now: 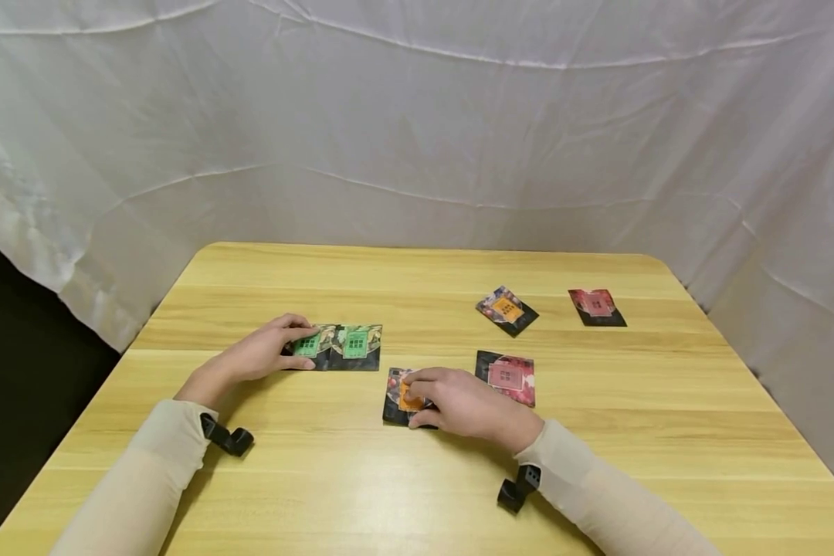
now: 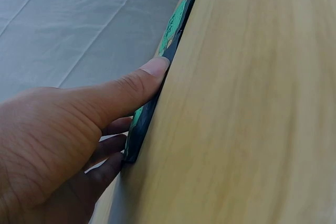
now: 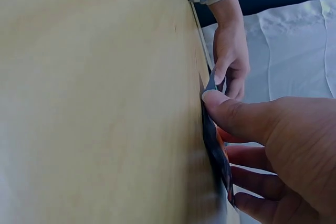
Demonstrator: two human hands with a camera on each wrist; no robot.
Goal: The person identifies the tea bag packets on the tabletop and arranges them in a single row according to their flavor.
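Though apart, packets (image 1: 356,347) (image 1: 395,401) under both hands (image 1: 267,351) (image 1: 464,403)

Two adjoining packets (image 1: 356,345) lie left of four others (image 1: 506,377) on the table (image 1: 299,486).

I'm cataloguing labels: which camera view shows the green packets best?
The head view: the green packets lie label-up there, the left hand covering part of one. The left wrist view shows them nearly edge-on, their labels narrow slivers. In the right wrist view I cannot make them out.
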